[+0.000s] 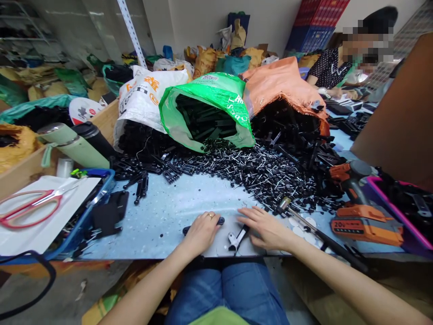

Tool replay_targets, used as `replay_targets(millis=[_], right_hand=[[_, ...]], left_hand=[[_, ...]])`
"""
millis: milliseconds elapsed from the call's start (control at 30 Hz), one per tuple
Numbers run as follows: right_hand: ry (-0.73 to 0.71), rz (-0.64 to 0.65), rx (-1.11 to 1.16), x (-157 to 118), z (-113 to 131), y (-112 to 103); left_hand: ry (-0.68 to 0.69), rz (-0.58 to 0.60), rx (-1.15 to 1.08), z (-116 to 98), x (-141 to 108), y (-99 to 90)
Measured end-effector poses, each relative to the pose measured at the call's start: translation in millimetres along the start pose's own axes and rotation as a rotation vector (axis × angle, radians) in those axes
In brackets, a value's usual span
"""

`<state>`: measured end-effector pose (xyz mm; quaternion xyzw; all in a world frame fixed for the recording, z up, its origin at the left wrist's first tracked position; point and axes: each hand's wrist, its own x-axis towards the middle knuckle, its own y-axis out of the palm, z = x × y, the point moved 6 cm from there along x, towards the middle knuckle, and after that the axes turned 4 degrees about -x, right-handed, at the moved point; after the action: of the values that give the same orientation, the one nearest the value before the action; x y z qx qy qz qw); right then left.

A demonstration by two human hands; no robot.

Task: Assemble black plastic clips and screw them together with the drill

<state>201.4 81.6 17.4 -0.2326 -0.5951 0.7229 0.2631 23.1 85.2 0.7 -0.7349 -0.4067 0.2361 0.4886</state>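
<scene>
My left hand (203,231), with a ring on one finger, is closed over a long black plastic part (221,220) whose ends stick out on both sides of the fingers. To its right, a black part with a silver-grey end (233,240) lies near the table's front edge. My right hand (265,226) rests beside that part, fingers stretched out over the table, the thumb near its black end. Beyond both hands spreads a heap of small black-headed pins with silver shanks (270,169). A hammer (304,221) with a dark handle lies to the right of my right hand.
Three sacks, white (149,97), green (213,97) and orange (280,83), spill black parts along the back. A cordless drill (363,221) and pink-rimmed bin (375,183) are right; scissors (34,203) lie over a blue tray (110,178) left. Another person (333,67) sits far right.
</scene>
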Motion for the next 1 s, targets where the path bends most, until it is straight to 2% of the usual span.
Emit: replay_targets(millis=[33, 100, 233, 333, 600, 700, 800, 900, 967, 1000], right_hand=[[-0.089, 0.029, -0.004, 2.3, 3.0, 0.9], [-0.164, 0.078, -0.042, 6.6, 4.6, 6.6], [-0.097, 0.162, -0.146, 12.7, 4.4, 24.5], [-0.017, 0.191, -0.153, 14.6, 11.5, 29.5], [0.164, 0.04, -0.262, 17.5, 33.5, 3.4], [0.164, 0.045, -0.254, 20.9, 35.0, -1.6], [0.156, 0.066, -0.206, 19.8, 30.8, 1.7], [0.165, 0.096, -0.108, 14.4, 18.3, 8.7], [0.154, 0.087, -0.021, 15.9, 6.8, 8.8], [0.154, 0.061, 0.008, 20.5, -0.2, 6.2]], left_hand=[[-0.004, 0.004, -0.006, -0.7, 0.6, -0.1], [-0.014, 0.024, -0.023, -2.2, 1.7, -0.2], [-0.045, 0.086, -0.041, -5.7, 2.4, -1.7], [-0.05, 0.101, -0.049, -9.7, 1.9, -4.6], [0.009, 0.0, -0.093, -7.1, -1.6, -3.5], [0.039, -0.042, -0.109, -6.0, -5.1, -1.8], [0.035, -0.031, -0.107, -5.9, -7.6, -0.4], [0.075, 0.075, -0.122, -3.6, 6.3, 1.4], [0.073, 0.097, -0.118, 6.7, 32.8, -3.3], [0.036, 0.068, -0.101, 16.0, 51.0, -8.6]])
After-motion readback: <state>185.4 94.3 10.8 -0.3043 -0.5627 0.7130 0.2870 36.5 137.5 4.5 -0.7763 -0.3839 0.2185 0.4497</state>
